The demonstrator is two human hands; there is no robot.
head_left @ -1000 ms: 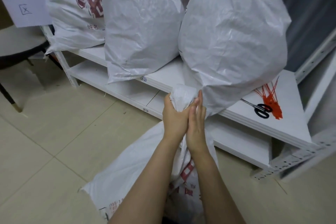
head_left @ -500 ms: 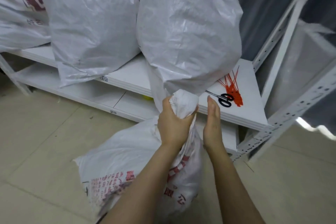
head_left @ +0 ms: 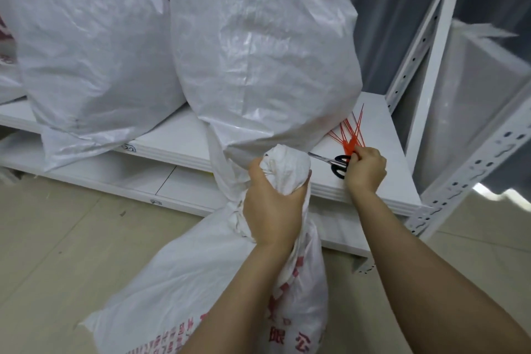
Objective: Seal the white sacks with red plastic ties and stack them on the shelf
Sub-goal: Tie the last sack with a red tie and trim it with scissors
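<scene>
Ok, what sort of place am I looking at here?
Probably a storeroom or sorting room for bagged goods: full white sacks stand on a white metal shelf with punched uprights, red ties and scissors lie ready on its board, and the floor is plain tile.

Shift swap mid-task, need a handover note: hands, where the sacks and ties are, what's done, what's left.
Left hand: grips the gathered neck of the white woven plastic sack on the floor, holding it closed.
Right hand: at the white metal shelf, fingers curled on the bundle of thin red plastic ties, beside the black-handled scissors.
Done: at least two full white sacks sit on the shelf; their ties cannot be seen.
Left: take one tie, cinch it round the neck, then lift this sack onto the shelf.
</scene>
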